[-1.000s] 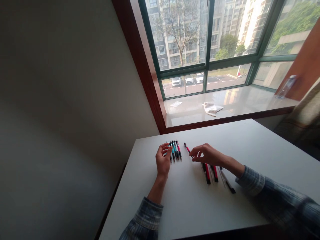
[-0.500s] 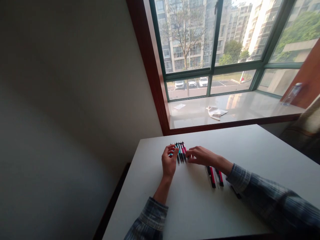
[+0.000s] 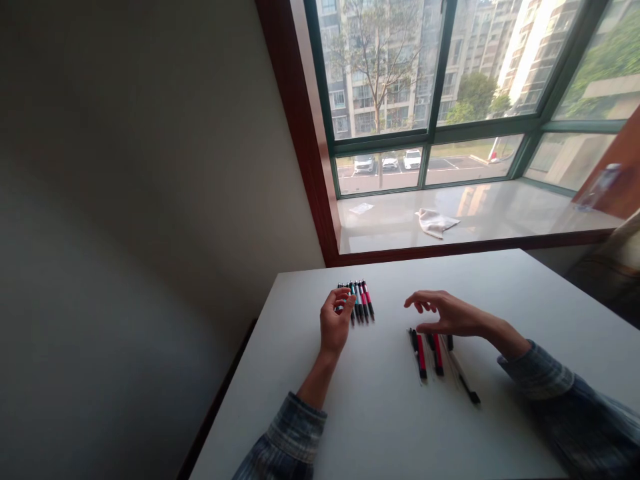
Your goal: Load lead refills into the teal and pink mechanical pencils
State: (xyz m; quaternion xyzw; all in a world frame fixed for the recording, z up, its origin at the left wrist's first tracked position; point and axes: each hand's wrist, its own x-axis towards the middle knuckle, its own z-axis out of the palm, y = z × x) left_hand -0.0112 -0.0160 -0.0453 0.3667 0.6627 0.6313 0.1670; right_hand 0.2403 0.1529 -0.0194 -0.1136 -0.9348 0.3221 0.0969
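Observation:
Click pens (image 3: 367,300) with black, teal and pink parts lie side by side in a neat row on the white table. My left hand (image 3: 335,327) rests at the row's left end, its fingers loosely curved and apart, hiding some pens; nothing shows in its grasp. To the right, my right hand (image 3: 450,313) hovers with thumb and fingers spread, holding nothing. Below it lie red-and-black pens or similar sticks (image 3: 421,357), another red-and-black one (image 3: 438,357), and a pale stick with a black end (image 3: 469,388). Thin clear pieces lie among them. My right hand covers some upper ends.
The white table (image 3: 380,413) has its left edge near a grey wall. Beyond its far edge is a window sill (image 3: 385,233) with a crumpled white cloth (image 3: 436,223), a paper scrap (image 3: 361,209) and a clear bottle (image 3: 600,187).
My right hand has moved right, away from the pen row, and its fingers have spread above the second group. My left hand stays by the row. The view has shifted slightly.

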